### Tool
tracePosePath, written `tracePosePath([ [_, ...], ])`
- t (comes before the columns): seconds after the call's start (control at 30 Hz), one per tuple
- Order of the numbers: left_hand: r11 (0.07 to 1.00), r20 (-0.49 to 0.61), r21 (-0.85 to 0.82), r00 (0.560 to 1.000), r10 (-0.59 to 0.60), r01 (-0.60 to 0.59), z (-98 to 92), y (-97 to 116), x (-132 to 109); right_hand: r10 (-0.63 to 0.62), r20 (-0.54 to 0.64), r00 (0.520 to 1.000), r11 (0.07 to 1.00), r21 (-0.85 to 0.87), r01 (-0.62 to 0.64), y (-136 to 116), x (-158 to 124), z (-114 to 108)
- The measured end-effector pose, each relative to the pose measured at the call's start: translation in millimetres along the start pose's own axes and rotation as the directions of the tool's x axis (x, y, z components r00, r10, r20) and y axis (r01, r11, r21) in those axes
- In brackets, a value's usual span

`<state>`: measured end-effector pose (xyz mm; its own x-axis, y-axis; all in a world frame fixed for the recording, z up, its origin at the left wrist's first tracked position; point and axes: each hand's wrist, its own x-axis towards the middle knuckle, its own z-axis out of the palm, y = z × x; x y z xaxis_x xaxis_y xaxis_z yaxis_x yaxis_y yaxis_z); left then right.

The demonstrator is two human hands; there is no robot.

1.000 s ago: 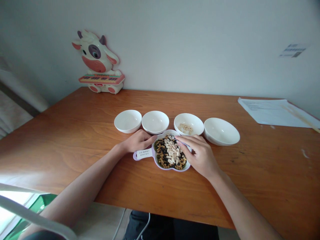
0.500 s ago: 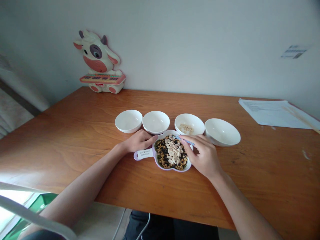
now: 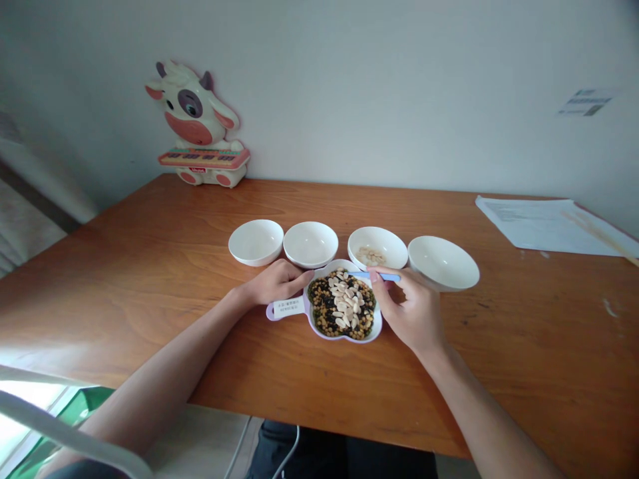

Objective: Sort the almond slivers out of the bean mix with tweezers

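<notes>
On the orange-brown wooden table [image 3: 140, 319], what lies between the hands?

A white scalloped dish [image 3: 343, 339] with a short labelled handle, filled with dark and yellowish grains [image 3: 322, 313] under a central strip of pale flat seeds [image 3: 343, 298].

And the fingers?

The right hand [image 3: 417, 313] pinches a slim blue plastic utensil [image 3: 384, 275] narrowly between thumb and fingers, one end over the dish. The left hand [image 3: 279, 281] lies curled at the dish's rim; whether it grips, I cannot tell.

Anything just behind the dish?

A round white bowl [image 3: 384, 234] holding a few pale seeds [image 3: 370, 256].
</notes>
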<state>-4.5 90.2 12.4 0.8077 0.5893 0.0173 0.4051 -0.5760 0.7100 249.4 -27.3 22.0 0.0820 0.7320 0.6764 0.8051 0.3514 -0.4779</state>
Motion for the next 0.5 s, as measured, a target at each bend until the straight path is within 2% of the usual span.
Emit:
tracePosePath([
  [0.5,1.0,-0.011,-0.004,1.0,-0.003,0.003,-1.8,6.7,-0.4,0.05,0.065,0.997,0.999,-0.003,-0.05,0.8,-1.4,-0.1],
])
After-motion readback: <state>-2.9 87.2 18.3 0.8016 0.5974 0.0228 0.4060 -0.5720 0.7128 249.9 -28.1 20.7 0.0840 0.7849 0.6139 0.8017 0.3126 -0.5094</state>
